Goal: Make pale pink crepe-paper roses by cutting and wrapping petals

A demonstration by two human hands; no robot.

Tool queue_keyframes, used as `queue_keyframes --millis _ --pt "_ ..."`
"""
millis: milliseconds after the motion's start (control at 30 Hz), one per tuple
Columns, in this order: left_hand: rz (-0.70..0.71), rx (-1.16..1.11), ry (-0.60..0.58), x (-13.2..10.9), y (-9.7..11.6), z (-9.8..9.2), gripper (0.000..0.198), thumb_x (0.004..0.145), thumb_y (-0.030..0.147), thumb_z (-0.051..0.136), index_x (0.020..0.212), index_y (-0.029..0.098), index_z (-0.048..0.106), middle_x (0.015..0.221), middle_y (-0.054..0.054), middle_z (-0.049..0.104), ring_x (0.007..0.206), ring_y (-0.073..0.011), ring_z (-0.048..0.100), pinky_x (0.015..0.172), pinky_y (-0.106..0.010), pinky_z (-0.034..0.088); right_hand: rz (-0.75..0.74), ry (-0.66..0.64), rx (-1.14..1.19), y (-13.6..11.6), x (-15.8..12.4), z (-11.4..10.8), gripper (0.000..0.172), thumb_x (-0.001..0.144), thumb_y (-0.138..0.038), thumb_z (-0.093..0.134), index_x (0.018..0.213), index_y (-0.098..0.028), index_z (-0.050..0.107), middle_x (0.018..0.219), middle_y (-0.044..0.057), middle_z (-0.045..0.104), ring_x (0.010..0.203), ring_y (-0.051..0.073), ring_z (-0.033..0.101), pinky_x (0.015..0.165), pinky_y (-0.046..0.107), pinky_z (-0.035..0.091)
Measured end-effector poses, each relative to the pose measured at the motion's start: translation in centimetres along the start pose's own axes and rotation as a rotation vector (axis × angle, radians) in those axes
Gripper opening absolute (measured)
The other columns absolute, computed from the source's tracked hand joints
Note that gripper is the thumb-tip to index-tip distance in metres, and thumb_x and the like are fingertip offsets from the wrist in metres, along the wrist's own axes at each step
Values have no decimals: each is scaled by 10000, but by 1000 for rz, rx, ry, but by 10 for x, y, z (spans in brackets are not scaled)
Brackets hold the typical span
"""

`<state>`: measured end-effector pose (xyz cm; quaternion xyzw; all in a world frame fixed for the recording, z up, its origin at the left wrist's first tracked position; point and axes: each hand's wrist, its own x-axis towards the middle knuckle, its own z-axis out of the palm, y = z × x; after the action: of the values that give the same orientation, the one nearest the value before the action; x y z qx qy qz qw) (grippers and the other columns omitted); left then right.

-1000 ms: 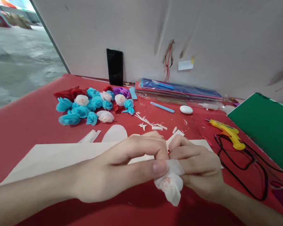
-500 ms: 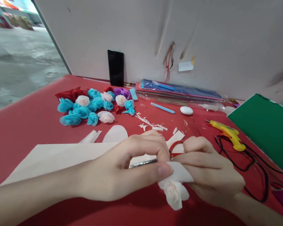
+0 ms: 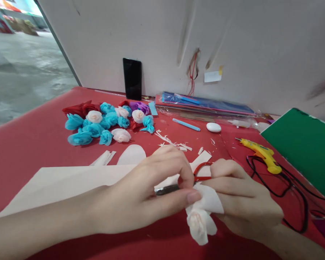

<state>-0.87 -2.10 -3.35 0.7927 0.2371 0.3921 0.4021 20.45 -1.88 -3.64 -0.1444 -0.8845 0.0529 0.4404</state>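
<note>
Between my hands hangs a white paper flower (image 3: 199, 222) with a pale pink centre, petals loose below the fingers. My left hand (image 3: 162, 187) pinches its upper petal between thumb and index finger. My right hand (image 3: 241, 195) is closed against the flower's right side, its fingertips hidden behind the petal. Red-handled scissors (image 3: 202, 177) lie behind the flower, with part of a metal blade showing under the left index finger. Behind and left of my left hand lies a large white paper sheet (image 3: 70, 180), with a rounded white paper piece (image 3: 131, 154) beyond it.
Blue, white, red and purple paper flowers (image 3: 97, 124) are heaped at the back left. A black phone (image 3: 132, 79) leans on the wall. Paper scraps, a blue pen (image 3: 186, 124) and a white oval object (image 3: 213, 127) lie behind my hands. Right are a yellow glue gun (image 3: 260, 151) and green board (image 3: 303, 151).
My left thumb has shifted slightly right over the upper petal, which is now more folded. The flower has tilted and dropped a little. My right hand has barely moved.
</note>
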Motion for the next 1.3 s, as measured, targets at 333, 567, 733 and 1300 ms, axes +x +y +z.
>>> queue_keyframes --millis 333,567,733,1300 --pt "-40 -339 -54 1 1 -11 165 973 215 578 881 210 715 891 29 630 900 -103 579 884 -167 454 354 42 630 7 -4 15 175 934 -286 673 848 -207 805 661 26 727 626 118 564 621 260 489" --pt "-167 -453 -81 3 2 -8 144 963 163 591 989 221 719 947 28 625 902 -89 593 853 -160 470 727 6 1187 11 -5 25 183 804 -327 797 657 -220 784 530 -27 631 526 97 502 612 242 458" --pt "-294 -471 -2 1 5 -1 108 924 155 644 930 232 719 861 45 619 852 -84 620 825 -168 487 881 -69 1345 9 -13 36 417 887 -462 637 595 -166 658 450 -55 468 421 77 444 563 239 474" --pt "-510 -905 17 0 7 7 110 914 141 661 809 162 638 791 21 693 746 -131 753 782 -221 580 995 -133 1467 8 -25 49 332 812 -474 719 706 -179 611 480 -77 423 412 71 434 499 208 459"
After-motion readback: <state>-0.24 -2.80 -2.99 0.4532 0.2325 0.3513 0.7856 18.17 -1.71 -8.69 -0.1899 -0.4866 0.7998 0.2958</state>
